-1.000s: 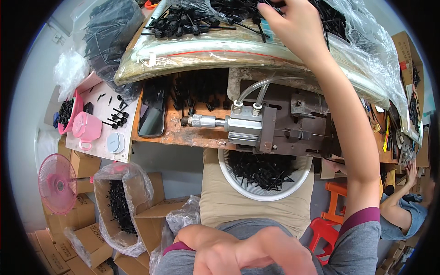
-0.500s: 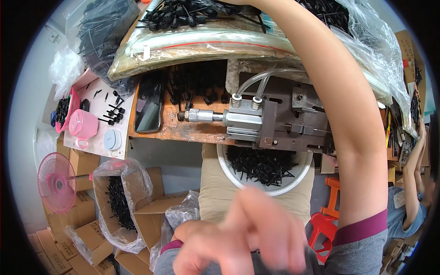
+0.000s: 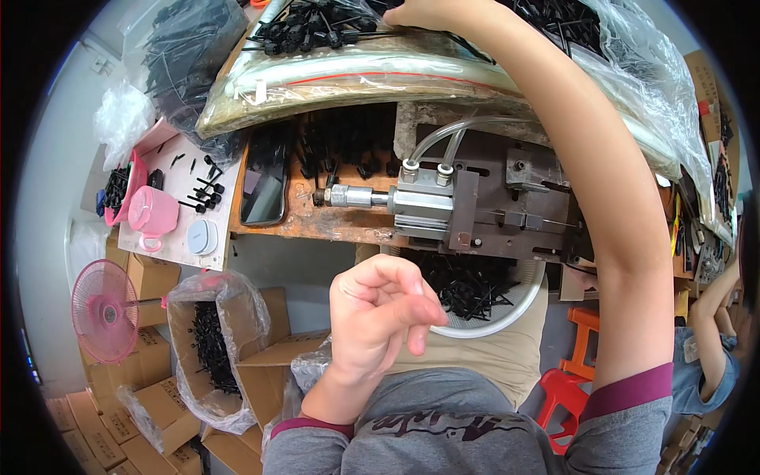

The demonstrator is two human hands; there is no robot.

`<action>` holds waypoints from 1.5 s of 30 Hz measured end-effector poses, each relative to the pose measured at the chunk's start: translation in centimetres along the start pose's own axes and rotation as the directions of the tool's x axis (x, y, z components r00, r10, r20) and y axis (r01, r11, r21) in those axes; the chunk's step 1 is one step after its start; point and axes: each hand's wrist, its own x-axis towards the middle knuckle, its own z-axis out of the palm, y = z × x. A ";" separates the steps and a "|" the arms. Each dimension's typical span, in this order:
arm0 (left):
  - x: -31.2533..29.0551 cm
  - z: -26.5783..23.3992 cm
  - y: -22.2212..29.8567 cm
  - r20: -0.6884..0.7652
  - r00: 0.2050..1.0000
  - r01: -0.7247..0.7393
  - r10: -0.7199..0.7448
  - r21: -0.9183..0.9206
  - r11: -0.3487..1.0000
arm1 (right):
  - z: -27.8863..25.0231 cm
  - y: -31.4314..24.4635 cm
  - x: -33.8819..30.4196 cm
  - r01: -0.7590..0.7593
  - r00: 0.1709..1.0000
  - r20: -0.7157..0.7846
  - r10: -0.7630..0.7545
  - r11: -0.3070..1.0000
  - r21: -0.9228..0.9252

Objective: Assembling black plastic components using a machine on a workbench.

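Note:
My left hand is raised in front of my lap, its fingers curled in toward the thumb; no object shows in it. The near rim of a white basket of black stemmed plastic parts lies just beyond it. My right arm stretches up and over the bench. At the top edge, my right hand reaches into a heap of black parts with long stems on a plastic-covered tray; its fingers are partly cut off by the frame. Between the arms sits a metal clamping fixture with an air cylinder.
A phone lies on the bench left of the cylinder. Further left are a pink mug, a white case and a pink fan. A plastic-lined carton holds black parts. Red stool right; another person's arm far right.
My left hand, blurred and low over my lap before, has risen and moved left, its fingers curled. My right hand shows more at the top edge as the view has shifted slightly.

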 end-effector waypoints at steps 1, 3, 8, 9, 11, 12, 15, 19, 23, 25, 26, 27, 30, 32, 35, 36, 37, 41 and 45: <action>0.0 -0.1 -0.1 -0.013 1.000 0.004 -0.004 0.009 1.000 | 0.0 0.1 -0.1 0.012 1.000 -0.009 -0.012 1.000 -0.005; 0.0 -0.6 -0.3 -0.020 0.999 0.032 -0.034 -0.085 0.996 | 0.0 0.6 -0.5 0.034 0.999 -0.025 -0.035 0.999 -0.017; -0.1 -0.8 -0.4 -0.065 0.992 0.103 -0.107 -0.056 0.993 | -0.7 1.5 -2.3 0.039 0.998 -0.055 -0.035 0.997 0.070; 0.0 -0.7 -0.4 -0.076 0.991 0.107 -0.110 -0.038 0.993 | -1.0 1.6 -2.8 0.034 0.998 -0.054 -0.029 0.995 0.097; 0.1 -0.6 -0.4 -0.081 0.990 0.113 -0.114 -0.017 0.993 | -1.6 2.1 -3.6 0.027 0.999 -0.049 -0.020 0.990 0.138; 0.1 -0.5 -0.4 -0.078 0.990 0.114 -0.114 -0.013 0.993 | -1.9 2.4 -4.0 0.023 0.999 -0.046 -0.016 0.987 0.159; -0.1 -0.6 -0.4 -0.058 0.991 0.123 -0.123 -0.005 0.992 | -2.1 3.5 -5.3 0.047 0.997 -0.072 -0.034 0.981 0.189; 0.0 -1.3 -1.3 -0.009 1.000 0.019 -0.019 -0.006 1.000 | -2.6 4.6 -7.0 0.056 0.993 -0.109 -0.034 0.979 0.198; 0.1 -0.4 -1.1 -0.003 0.999 0.046 -0.046 0.056 0.997 | -4.1 5.8 -8.5 0.051 0.990 -0.137 -0.023 0.977 0.205; 0.1 0.6 -0.9 -0.051 0.995 0.099 -0.091 0.180 0.979 | -5.0 6.1 -9.1 0.005 0.997 -0.074 0.009 0.981 0.195; 0.0 0.9 -0.9 -0.079 0.990 0.129 -0.113 0.239 0.962 | -5.3 6.2 -9.4 -0.016 0.999 -0.041 0.023 0.984 0.178; 0.0 1.0 -1.0 -0.061 0.992 0.126 -0.114 0.248 0.961 | -5.6 6.5 -9.6 -0.036 0.999 -0.009 0.038 0.987 0.160; -0.2 1.2 -1.3 -0.033 0.991 0.135 -0.131 0.273 0.953 | -6.5 7.2 -10.3 -0.064 0.997 0.057 0.055 0.981 0.184; -0.1 1.5 -1.2 -0.039 0.986 0.168 -0.164 0.291 0.942 | -5.8 9.0 -10.8 0.108 0.992 -0.075 -0.099 0.986 0.126; -0.1 0.9 -1.6 0.029 0.998 0.040 -0.054 0.351 0.935 | -5.8 10.4 -11.5 0.201 0.977 -0.094 -0.189 0.971 0.133; -0.1 0.3 -1.7 0.057 0.998 0.020 -0.040 0.323 0.946 | -6.2 10.2 -11.6 0.113 0.994 -0.021 -0.111 0.976 0.187; -0.1 -0.1 -1.8 0.077 0.997 0.004 -0.027 0.294 0.956 | -7.1 9.2 -11.8 0.020 0.998 0.056 -0.034 0.972 0.234; -0.3 -0.2 -1.8 0.069 0.996 0.041 -0.059 0.232 0.972 | -7.3 9.5 -12.2 -0.036 0.996 0.084 0.010 0.950 0.311; -0.4 1.4 -1.5 -0.012 0.986 0.159 -0.169 0.408 0.899 | -7.2 10.0 -12.8 -0.011 0.999 0.047 0.000 0.972 0.236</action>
